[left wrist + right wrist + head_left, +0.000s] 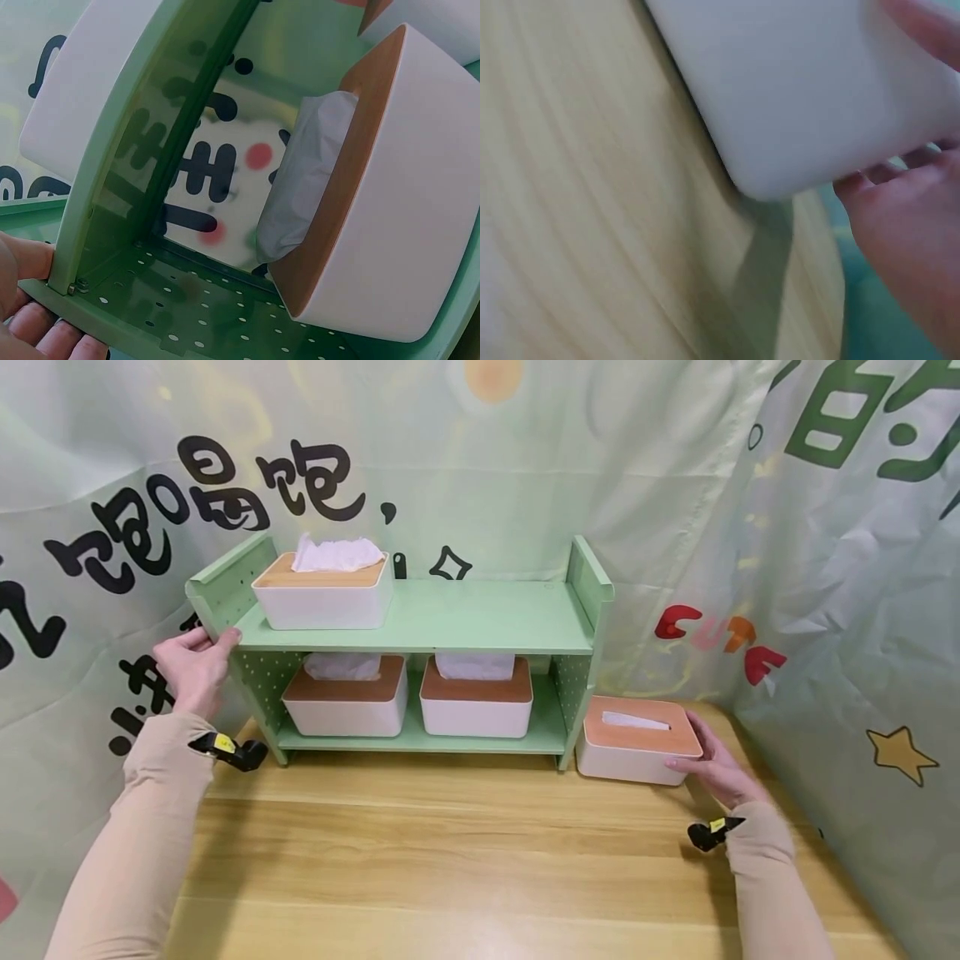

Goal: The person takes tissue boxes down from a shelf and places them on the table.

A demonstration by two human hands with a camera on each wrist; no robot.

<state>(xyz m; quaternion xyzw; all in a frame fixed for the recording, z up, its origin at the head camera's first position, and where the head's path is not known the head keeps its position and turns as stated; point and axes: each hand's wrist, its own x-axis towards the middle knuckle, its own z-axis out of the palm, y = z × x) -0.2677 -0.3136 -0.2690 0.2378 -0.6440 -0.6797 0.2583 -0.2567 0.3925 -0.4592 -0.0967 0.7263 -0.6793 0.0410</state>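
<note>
My left hand [193, 670] grips the left side of a green two-tier shelf [480, 614]. In the left wrist view its thumb lies at the board's edge and its fingers [60, 341] go round the perforated side panel. To the shelf's right, a white tissue box [637, 763] with a wooden lid sits on the table. My right hand [720, 768] holds that box by its right end, thumb at the front and the other fingers mostly hidden behind. The right wrist view shows the box's white wall [802, 97] close up.
One tissue box [322, 606] stands on the upper tier at left. On the lower tier are a left box [345, 717] and a middle box [476, 717], both with tissue sticking up. A printed cloth [660, 485] hangs behind and beside the wooden table [480, 843].
</note>
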